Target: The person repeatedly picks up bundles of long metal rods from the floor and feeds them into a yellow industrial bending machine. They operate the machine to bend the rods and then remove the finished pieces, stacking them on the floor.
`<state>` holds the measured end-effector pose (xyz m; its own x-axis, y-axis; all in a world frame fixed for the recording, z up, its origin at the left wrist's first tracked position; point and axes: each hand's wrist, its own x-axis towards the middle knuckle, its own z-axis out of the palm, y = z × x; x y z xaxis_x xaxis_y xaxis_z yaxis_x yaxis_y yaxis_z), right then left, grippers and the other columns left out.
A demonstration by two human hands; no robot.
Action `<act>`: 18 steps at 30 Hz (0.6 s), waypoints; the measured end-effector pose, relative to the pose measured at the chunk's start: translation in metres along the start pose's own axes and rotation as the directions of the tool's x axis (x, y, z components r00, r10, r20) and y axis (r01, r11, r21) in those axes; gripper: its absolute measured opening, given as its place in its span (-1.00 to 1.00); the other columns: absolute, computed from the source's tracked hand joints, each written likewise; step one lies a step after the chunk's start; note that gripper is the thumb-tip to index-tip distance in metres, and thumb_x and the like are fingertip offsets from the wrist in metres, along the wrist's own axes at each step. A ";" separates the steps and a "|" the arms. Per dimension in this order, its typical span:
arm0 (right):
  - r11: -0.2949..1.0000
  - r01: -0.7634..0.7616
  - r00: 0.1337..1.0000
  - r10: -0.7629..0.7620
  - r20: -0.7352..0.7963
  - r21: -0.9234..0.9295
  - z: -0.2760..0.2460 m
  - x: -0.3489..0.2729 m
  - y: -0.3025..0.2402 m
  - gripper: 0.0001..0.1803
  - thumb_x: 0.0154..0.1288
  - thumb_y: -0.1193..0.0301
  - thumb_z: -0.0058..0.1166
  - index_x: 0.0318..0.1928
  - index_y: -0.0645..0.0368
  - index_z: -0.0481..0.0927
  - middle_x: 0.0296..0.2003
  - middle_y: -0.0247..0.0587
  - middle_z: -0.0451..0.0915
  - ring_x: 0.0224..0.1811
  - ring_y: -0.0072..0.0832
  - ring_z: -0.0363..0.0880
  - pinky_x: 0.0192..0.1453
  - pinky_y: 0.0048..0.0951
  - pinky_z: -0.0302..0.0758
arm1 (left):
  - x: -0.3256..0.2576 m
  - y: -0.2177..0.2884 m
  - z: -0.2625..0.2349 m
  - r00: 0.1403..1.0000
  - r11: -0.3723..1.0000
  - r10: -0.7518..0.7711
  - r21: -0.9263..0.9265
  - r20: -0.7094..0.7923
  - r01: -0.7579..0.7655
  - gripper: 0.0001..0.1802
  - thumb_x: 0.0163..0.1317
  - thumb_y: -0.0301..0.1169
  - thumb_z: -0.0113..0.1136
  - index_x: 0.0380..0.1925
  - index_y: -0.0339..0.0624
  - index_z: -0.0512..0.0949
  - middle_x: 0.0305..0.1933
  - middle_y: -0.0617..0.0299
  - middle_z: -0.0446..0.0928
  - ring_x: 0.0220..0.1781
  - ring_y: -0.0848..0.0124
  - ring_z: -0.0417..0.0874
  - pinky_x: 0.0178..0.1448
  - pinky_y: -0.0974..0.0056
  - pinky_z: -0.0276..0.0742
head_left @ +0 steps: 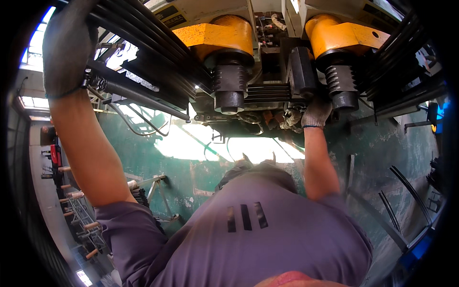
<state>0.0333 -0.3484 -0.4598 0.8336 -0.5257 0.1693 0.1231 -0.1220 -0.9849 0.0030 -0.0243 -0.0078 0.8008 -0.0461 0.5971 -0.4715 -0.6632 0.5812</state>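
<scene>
My left hand (69, 55), in a dark grey work glove, is raised at the upper left beside a bundle of long black bars (148, 40). It is smeared by motion and its fingers do not show clearly. My right hand (317, 114), in a lighter grey glove, reaches up under a black block (302, 71) on the machine; its fingers are mostly hidden there. Ribbed black cylinders (230, 88) hang below two yellow machine arms (222, 37). Stacked black bars (268, 93) run between the cylinders.
Below my left hand, a coil spring (129, 91) sits on a dark rod with looping cables. More black bars (401, 52) extend at the right. A metal stand (160, 196) is on the green floor (186, 184). A rack with rollers (86, 222) lines the left side.
</scene>
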 end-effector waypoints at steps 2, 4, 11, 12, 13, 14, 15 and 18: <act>0.976 -0.101 0.995 0.095 0.041 0.194 0.006 -0.008 -0.033 -0.71 0.40 0.59 0.05 0.07 0.41 0.66 0.04 -0.08 0.70 0.04 -0.38 0.68 0.13 -0.35 0.64 | -0.007 0.009 0.004 0.998 0.999 -0.027 0.019 -0.058 0.028 -0.55 0.39 -0.34 0.26 0.19 -0.37 0.55 -0.10 0.07 0.71 -0.04 0.32 0.76 0.15 0.26 0.66; 0.985 -0.052 0.997 0.041 0.072 0.162 0.010 -0.011 -0.041 -0.70 0.41 0.62 0.07 0.10 0.43 0.65 0.08 -0.07 0.69 0.08 -0.36 0.68 0.13 -0.36 0.67 | -0.012 0.017 0.010 0.994 0.998 -0.046 0.032 -0.098 0.050 -0.56 0.39 -0.34 0.26 0.18 -0.37 0.56 -0.11 0.08 0.70 -0.06 0.32 0.75 0.13 0.26 0.67; 0.930 -0.164 0.986 0.155 0.052 0.330 0.009 -0.005 -0.027 -0.72 0.43 0.60 0.08 0.10 0.41 0.65 0.06 -0.11 0.69 0.02 -0.39 0.68 0.08 -0.38 0.68 | -0.019 0.029 0.035 0.983 0.998 -0.064 0.011 -0.171 0.067 -0.59 0.37 -0.37 0.26 0.15 -0.35 0.57 -0.15 0.11 0.70 -0.11 0.33 0.74 0.06 0.25 0.68; 0.920 -0.158 0.987 0.148 0.055 0.360 0.012 -0.005 -0.034 -0.71 0.44 0.60 0.09 0.10 0.41 0.64 0.07 -0.11 0.69 0.03 -0.38 0.68 0.09 -0.38 0.68 | -0.021 0.032 0.033 0.981 0.997 -0.065 0.018 -0.182 0.070 -0.59 0.36 -0.37 0.26 0.14 -0.35 0.57 -0.16 0.11 0.69 -0.11 0.33 0.74 0.05 0.25 0.68; 0.897 -0.213 0.977 0.200 0.075 0.388 0.012 -0.003 -0.027 -0.72 0.43 0.59 0.09 0.10 0.41 0.64 0.07 -0.11 0.69 0.03 -0.37 0.68 0.10 -0.38 0.67 | -0.026 0.035 0.031 0.979 0.997 -0.070 0.014 -0.191 0.074 -0.60 0.36 -0.37 0.26 0.14 -0.34 0.57 -0.16 0.12 0.69 -0.12 0.33 0.74 0.04 0.25 0.68; 0.869 -0.268 0.963 0.252 0.094 0.415 0.012 -0.001 -0.021 -0.72 0.43 0.59 0.10 0.10 0.41 0.64 0.07 -0.11 0.69 0.02 -0.37 0.67 0.11 -0.37 0.66 | -0.025 0.032 0.027 0.981 0.998 -0.050 0.037 -0.185 0.058 -0.60 0.37 -0.36 0.25 0.13 -0.35 0.57 -0.16 0.12 0.69 -0.11 0.33 0.73 0.05 0.24 0.68; 0.884 -0.234 0.972 0.229 0.062 0.404 0.009 0.000 -0.011 -0.71 0.42 0.57 0.12 0.10 0.41 0.64 0.07 -0.11 0.69 0.01 -0.37 0.67 0.14 -0.35 0.64 | -0.029 0.036 0.022 0.979 0.998 -0.049 0.031 -0.197 0.056 -0.60 0.37 -0.35 0.24 0.13 -0.35 0.56 -0.17 0.12 0.68 -0.14 0.33 0.73 0.04 0.24 0.68; 0.777 -0.254 0.936 0.348 -0.058 0.576 -0.006 -0.010 0.000 -0.68 0.39 0.51 0.16 0.10 0.39 0.65 0.05 -0.13 0.69 -0.01 -0.38 0.65 0.19 -0.31 0.57 | -0.053 0.049 0.013 0.975 0.995 -0.053 -0.096 -0.214 0.033 -0.59 0.38 -0.32 0.20 0.12 -0.38 0.52 -0.23 0.11 0.67 -0.22 0.33 0.73 0.02 0.22 0.70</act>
<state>0.0219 -0.3480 -0.4616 0.7918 -0.5829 -0.1823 0.1943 0.5234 -0.8297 -0.0576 -0.0637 -0.0182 0.7274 0.1500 0.6696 -0.4776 -0.5900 0.6510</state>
